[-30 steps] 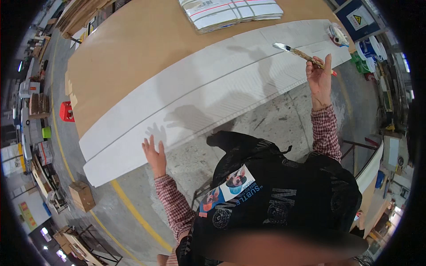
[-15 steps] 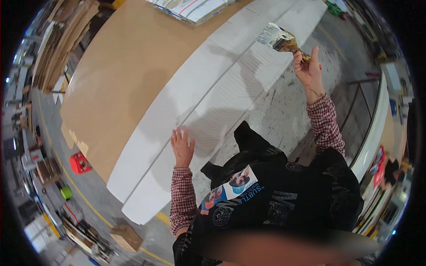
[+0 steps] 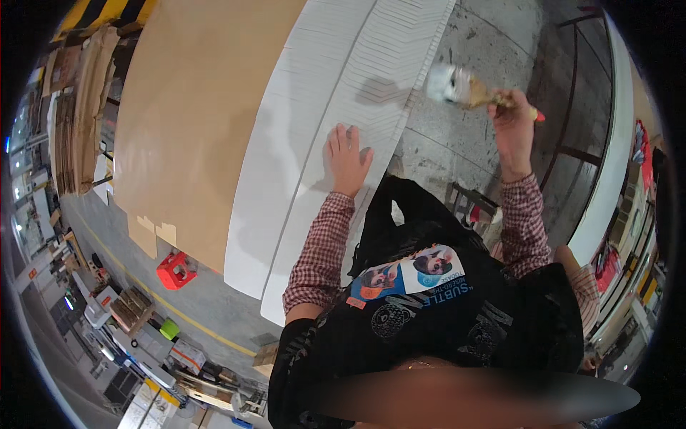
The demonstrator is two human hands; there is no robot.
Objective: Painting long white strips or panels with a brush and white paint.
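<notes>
Two white ribbed boards [image 3: 336, 114] side by side on one brown sheet [image 3: 193, 107]. Left hand [image 3: 348, 159] flat, fingers spread, on the nearer board's edge. Right hand [image 3: 513, 127] fisted around one paintbrush [image 3: 468, 91], raised just right of that board. One red box [image 3: 176, 269] below the sheet.

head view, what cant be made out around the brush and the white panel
- Paintbrush: bristles motion-blurred, wetness unclear; the right hand covers most of its handle.
- White panel: far end cut off by the top edge; the left hand covers a patch.
- Lower frame: a blurred band hides what lies there.
</notes>
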